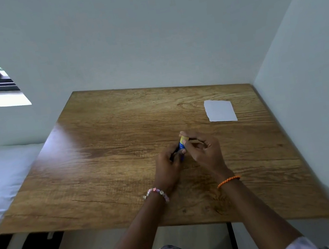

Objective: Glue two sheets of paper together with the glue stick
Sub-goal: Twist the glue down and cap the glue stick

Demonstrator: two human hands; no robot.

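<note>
Wooden table (120, 152) mid-surface: both hands grip glue stick (182, 144), paper (219, 110) near far-right edge

glue stick (182, 145) mostly hidden by fingers (184, 136), label blurred, cap unclear.

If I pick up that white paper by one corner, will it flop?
Probably yes: the paper looks thin and lies flat on the wooden table, so it would likely droop. It seems very light; a push might slide it easily.
</note>
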